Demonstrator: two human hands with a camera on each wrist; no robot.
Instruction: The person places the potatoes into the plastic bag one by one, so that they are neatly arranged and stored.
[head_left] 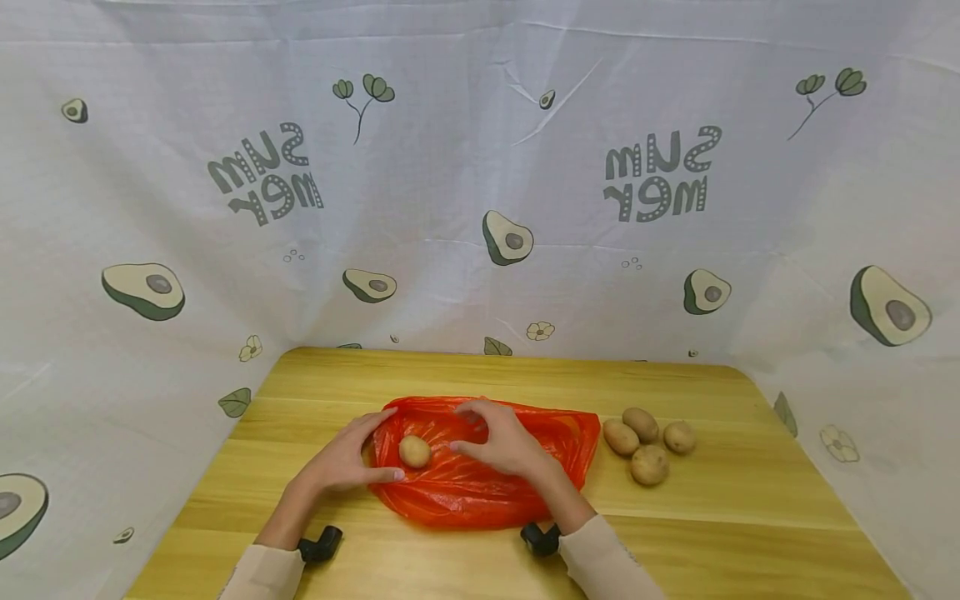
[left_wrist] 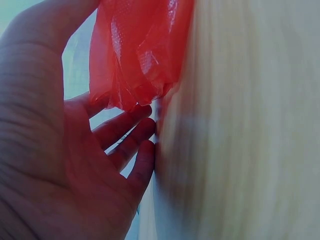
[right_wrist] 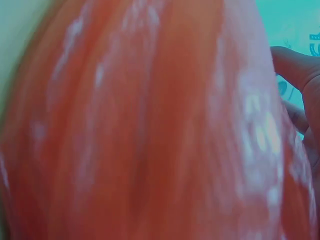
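Note:
A crumpled red plastic bag [head_left: 480,500] lies spread across the middle of the table. One potato [head_left: 415,451] rests on the red plastic near its left end, its skin in plain sight. My left hand [head_left: 345,457] is at the bag's left edge, thumb and fingers spread to either side of that edge; in the left wrist view red plastic [left_wrist: 140,50] hangs by the relaxed fingers. Over the middle of the bag is my right hand [head_left: 501,439], fingers loosely bent, thumb apart, nothing visible between them. Red plastic [right_wrist: 150,120] fills most of the right wrist view.
Several potatoes [head_left: 649,464] sit grouped on the wooden table [head_left: 720,533], just right of the bag. A white printed curtain [head_left: 450,183] rises behind the table and along both sides. Dark wrist cameras [head_left: 321,544] are worn at both wrists.

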